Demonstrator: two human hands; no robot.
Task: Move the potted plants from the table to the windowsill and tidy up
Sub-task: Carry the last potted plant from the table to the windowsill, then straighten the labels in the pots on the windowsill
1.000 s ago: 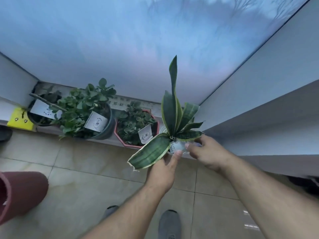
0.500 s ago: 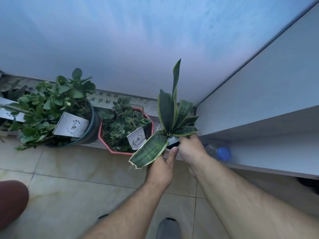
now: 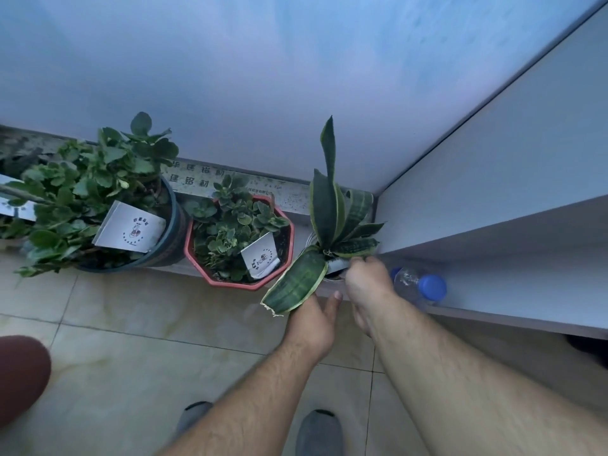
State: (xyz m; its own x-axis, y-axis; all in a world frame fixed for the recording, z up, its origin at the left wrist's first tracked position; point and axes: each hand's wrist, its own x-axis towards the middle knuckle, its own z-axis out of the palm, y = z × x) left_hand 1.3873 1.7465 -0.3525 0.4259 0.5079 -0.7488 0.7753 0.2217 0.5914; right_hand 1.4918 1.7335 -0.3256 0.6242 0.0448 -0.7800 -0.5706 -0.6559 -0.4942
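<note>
A snake plant (image 3: 332, 225) in a small white pot (image 3: 337, 265) stands at the right end of the windowsill (image 3: 302, 238), close to the corner. My right hand (image 3: 368, 284) grips the pot's rim from the right. My left hand (image 3: 312, 324) is just below the plant's drooping leaf with the thumb raised; its fingers are hidden under that leaf. To the left on the sill are a succulent in a red octagonal pot (image 3: 230, 281) and a leafy plant in a dark round pot (image 3: 171, 238), each with a white tag.
A white cabinet shelf (image 3: 493, 320) juts out at the right, with a clear bottle with a blue cap (image 3: 418, 286) lying on it, next to my right hand. The frosted window rises behind the sill. A reddish-brown round object (image 3: 19, 376) sits at the lower left on the tiled floor.
Both hands carried the snake plant down and to the right until it reached the sill's corner. My view shifted right, revealing the bottle.
</note>
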